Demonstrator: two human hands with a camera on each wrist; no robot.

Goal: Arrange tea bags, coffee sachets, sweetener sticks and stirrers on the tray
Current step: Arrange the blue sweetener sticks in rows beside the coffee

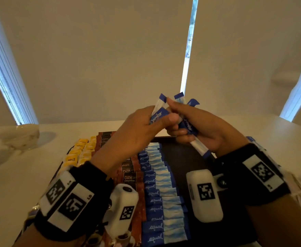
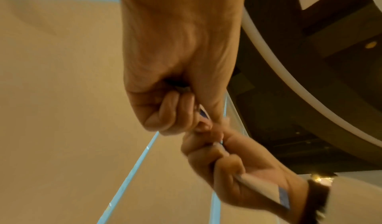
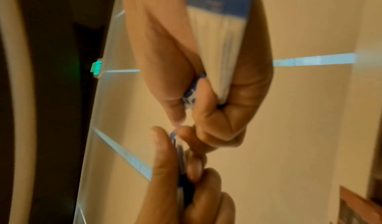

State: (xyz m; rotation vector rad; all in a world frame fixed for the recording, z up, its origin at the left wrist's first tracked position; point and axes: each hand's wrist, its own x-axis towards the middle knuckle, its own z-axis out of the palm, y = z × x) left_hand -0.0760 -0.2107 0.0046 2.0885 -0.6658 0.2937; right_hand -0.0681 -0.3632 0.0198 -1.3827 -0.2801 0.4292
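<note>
Sweetener sticks: a bundle (image 1: 185,122) gripped in the curled right hand (image 1: 205,129) above the tray (image 1: 190,157); one stick (image 1: 157,114) pinched by the left hand (image 1: 139,132), likely drawn off to extend the blue row (image 1: 160,193) lying on the tray.

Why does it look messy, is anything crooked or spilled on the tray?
Nothing looks spilled or torn. The tray has tidy columns: yellow tea bags, brown coffee sachets, blue sweetener sticks. Only the sticks fanned out in the right hand and left hand above look jumbled.
</note>
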